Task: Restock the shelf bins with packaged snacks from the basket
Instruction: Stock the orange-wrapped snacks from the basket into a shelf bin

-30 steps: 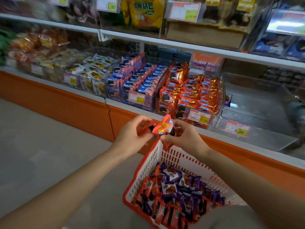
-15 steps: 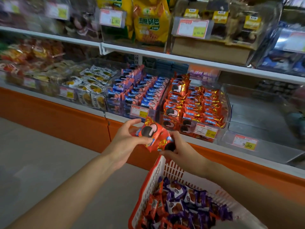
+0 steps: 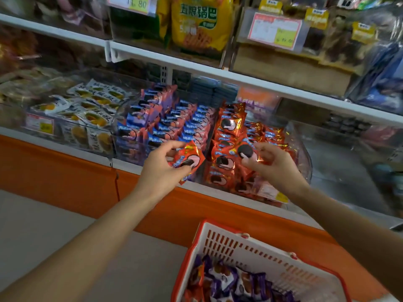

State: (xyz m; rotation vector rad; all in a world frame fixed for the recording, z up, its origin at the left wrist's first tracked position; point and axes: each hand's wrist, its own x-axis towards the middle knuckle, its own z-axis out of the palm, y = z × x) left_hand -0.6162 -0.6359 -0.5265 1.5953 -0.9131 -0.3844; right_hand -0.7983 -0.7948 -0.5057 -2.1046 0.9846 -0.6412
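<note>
My left hand (image 3: pixel 160 171) pinches a red cookie packet (image 3: pixel 189 161) in front of the shelf edge, between the blue-packet bin and the red-packet bin. My right hand (image 3: pixel 274 165) holds a second red cookie packet (image 3: pixel 247 151) over the clear bin of red cookie packets (image 3: pixel 226 136). The red-and-white basket (image 3: pixel 257 253) sits low at the bottom right, with purple and red snack packets (image 3: pixel 226 282) inside.
A clear bin of blue cookie packets (image 3: pixel 170 125) stands left of the red bin, and white-and-yellow packets (image 3: pixel 87 110) lie further left. An empty-looking clear bin (image 3: pixel 349 162) is on the right. The upper shelf (image 3: pixel 196 64) overhangs the bins. Orange base panel (image 3: pixel 65 177) runs below.
Both hands rose from above the basket to the shelf and moved apart. The packets held together before are now split, one in each hand, the right one over the red bin.
</note>
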